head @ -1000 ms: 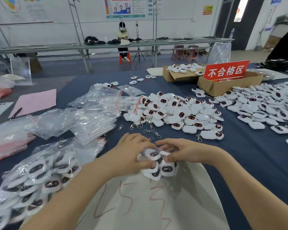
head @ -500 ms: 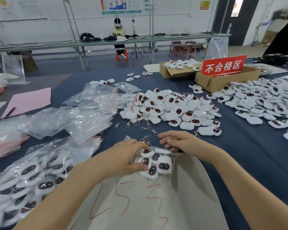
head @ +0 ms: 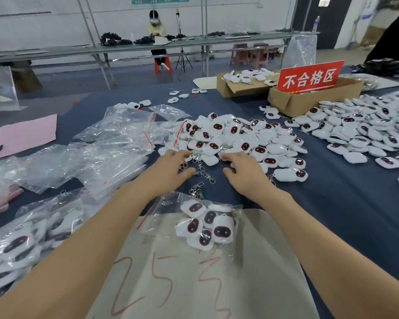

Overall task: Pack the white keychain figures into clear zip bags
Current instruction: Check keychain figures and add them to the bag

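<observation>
Loosely spread, gripping nothing: fingers (head: 182, 154) of the left hand (head: 168, 168) and of the right hand (head: 242, 169), tips on the near edge of the central heap of white keychain figures (head: 235, 137) with dark oval faces. Between the hands, just short of that heap, loose metal clasps (head: 203, 171). Nearer than the heap, a clear zip bag (head: 205, 224) with a red seal, holding several figures, on a pale sheet (head: 194, 284) with red handwriting. Left of the heap, empty clear bags (head: 115, 153).

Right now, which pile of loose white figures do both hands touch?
The middle pile, straight ahead: the left hand and right hand meet its near edge. The wider pile at right, beside the cardboard box, lies untouched.
</observation>
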